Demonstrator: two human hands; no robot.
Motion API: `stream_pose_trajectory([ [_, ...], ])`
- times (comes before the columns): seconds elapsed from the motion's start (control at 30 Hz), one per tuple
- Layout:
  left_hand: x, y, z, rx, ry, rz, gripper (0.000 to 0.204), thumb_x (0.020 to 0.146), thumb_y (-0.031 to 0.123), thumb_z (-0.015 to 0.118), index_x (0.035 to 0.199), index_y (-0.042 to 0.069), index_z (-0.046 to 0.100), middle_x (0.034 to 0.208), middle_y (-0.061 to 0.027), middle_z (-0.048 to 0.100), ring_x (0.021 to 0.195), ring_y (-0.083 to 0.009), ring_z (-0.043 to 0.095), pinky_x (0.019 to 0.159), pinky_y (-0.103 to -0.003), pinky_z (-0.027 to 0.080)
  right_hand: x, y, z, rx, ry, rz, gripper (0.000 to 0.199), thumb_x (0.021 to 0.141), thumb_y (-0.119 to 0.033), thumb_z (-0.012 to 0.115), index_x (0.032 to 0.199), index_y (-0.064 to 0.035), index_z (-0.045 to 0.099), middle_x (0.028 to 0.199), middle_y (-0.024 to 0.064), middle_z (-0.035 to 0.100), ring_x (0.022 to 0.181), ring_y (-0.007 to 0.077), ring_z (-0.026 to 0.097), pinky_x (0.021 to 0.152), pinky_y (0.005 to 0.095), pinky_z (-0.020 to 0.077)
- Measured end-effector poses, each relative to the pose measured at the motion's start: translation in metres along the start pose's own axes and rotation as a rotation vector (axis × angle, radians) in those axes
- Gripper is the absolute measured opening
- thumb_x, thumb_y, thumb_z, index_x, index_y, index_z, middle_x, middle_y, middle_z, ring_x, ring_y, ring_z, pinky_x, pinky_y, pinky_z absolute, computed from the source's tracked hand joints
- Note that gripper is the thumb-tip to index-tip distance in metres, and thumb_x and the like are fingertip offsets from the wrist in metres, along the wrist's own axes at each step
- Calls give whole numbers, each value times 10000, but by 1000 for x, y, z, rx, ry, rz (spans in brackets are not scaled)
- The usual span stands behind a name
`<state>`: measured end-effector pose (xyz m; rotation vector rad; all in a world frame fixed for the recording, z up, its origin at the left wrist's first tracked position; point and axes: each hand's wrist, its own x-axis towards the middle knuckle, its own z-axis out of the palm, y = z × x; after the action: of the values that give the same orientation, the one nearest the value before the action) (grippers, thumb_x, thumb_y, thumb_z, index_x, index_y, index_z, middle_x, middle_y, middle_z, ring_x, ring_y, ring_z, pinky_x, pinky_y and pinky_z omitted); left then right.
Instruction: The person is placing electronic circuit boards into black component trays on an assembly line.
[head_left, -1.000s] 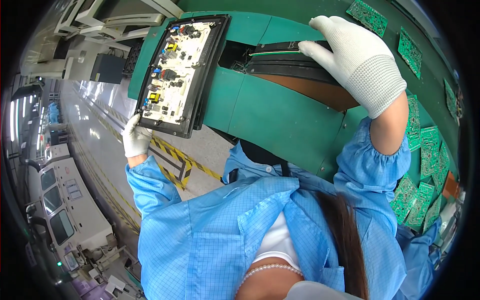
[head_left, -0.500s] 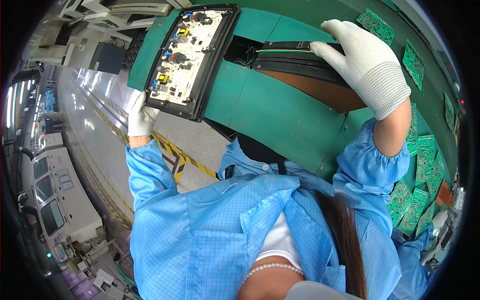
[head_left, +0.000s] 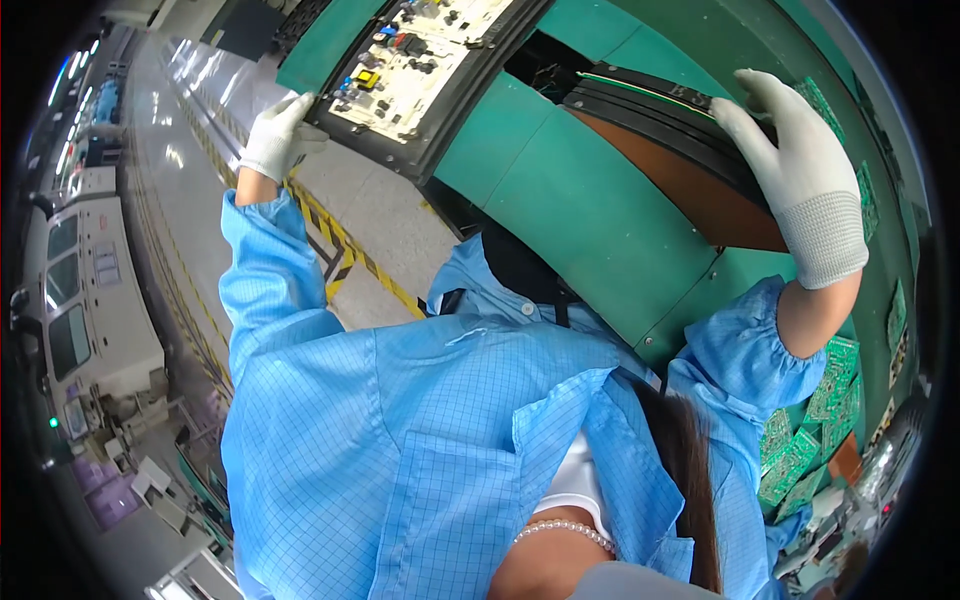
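My left hand (head_left: pixel 275 138), in a white glove, is at the near left corner of a black rectangular tray (head_left: pixel 466 92), with its fingers curled in against the corner; part of the grip is hidden. White circuit boards (head_left: pixel 385 95) with yellow, blue and black components lie in that tray. To the right, a stack of black trays (head_left: pixel 650 125) with a brown side (head_left: pixel 665 180) sits tilted over the green table. My right hand (head_left: pixel 785 140), also gloved, grips the stack's right end, thumb along the upper edge and fingers over the far side.
The green work table (head_left: pixel 570 190) has a dark opening (head_left: pixel 550 65) between the tray and the stack. Green circuit boards (head_left: pixel 790 465) are set along the right side. Yellow-and-black floor tape (head_left: pixel 345 240) and a pale machine (head_left: pixel 100 280) lie to the left.
The view has shifted and turned, so the tray sits higher and is partly cut off at the top. Both hands stay at the same trays.
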<state>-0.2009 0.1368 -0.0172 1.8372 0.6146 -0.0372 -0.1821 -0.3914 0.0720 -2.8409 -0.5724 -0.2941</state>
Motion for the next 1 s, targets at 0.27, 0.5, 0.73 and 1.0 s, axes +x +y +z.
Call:
stream_pose_trajectory([
  [0.27,1,13,-63,407,458,348,346,898,298,686,1033,-20,703,850,-100,712,674,-131,659,596,-251,512,13,-3,-4,21,-29,48,516,926,-447,600,1211,-17,618,1097,203,671,1026,344,658,883,397,515],
  [0.5,-14,-28,-10,559,320,552,509,874,390,714,1140,-42,668,1032,-171,716,955,-213,674,833,-289,518,9,-10,-1,-96,13,60,496,923,-423,618,1216,-23,612,1076,205,668,1004,347,660,855,396,522],
  [0.73,-12,-47,17,161,215,282,488,872,312,711,1178,-62,643,947,-130,721,812,-153,693,698,-266,547,13,-88,22,145,-82,-419,408,874,-285,686,1166,-8,618,1052,191,649,987,357,623,864,406,497],
  [1.0,-13,-26,21,263,197,276,390,874,256,674,1095,-64,696,835,-122,729,689,-148,697,633,-262,567,20,-84,51,219,-220,-527,401,888,-338,651,1112,-7,616,955,170,634,921,364,614,823,424,498],
])
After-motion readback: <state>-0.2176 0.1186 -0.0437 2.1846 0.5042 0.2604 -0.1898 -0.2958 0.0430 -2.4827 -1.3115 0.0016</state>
